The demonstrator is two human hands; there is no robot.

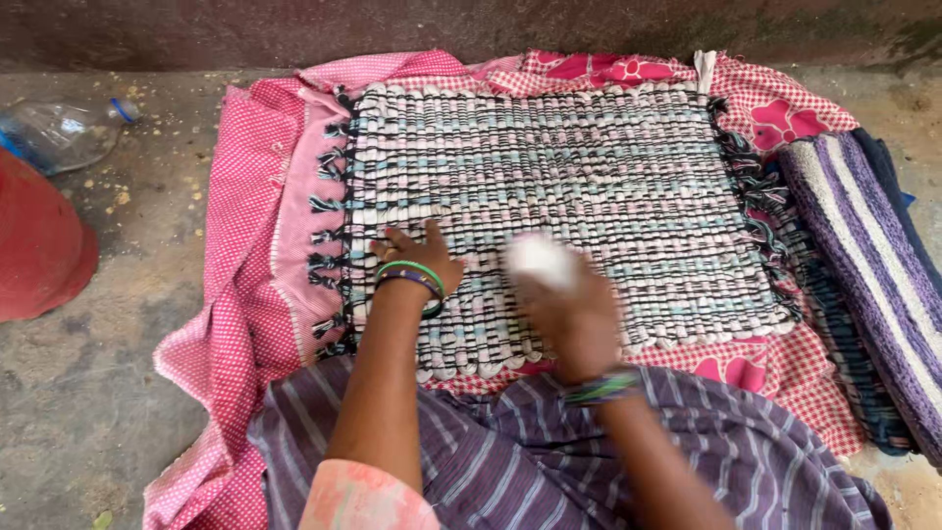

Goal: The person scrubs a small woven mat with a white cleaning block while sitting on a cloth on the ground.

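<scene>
**Inspector:** Report the state of the work on the rectangular woven rag mat of white, pink, pale blue and black strips (579, 196).

**Technician:** The mat lies flat on a pink and red patterned cloth (240, 294) spread on the concrete floor (88, 393). The weave appears filled across the whole rectangle. Knotted black and blue fringes run down the left and right edges. The far and near edges end in white loops. Judged from this, the weaving is largely complete; any remaining work looks confined to the near edge, where both hands sit. A loose end or gap there cannot be confirmed.

**Inspector:** Left hand pose?

**Technician:** The left hand (417, 257) rests palm-down on the near-left area of the mat, fingers spread apart and pressed flat, clamped on nothing. Green and purple bangles (412, 277) circle the wrist.

**Inspector:** Right hand?

**Technician:** The right hand (569, 309) is over the near-centre of the mat and is motion-blurred. It appears closed around a small white wad, possibly cloth (538, 257), but the grip cannot be told for certain.

**Inspector:** Surroundings?

**Technician:** A folded purple and white striped textile (873, 236) lies at the right. A clear plastic bottle (59, 132) and a red rounded object (39, 245) are at the far left. A purple striped garment (549, 461) covers the lap.
</scene>
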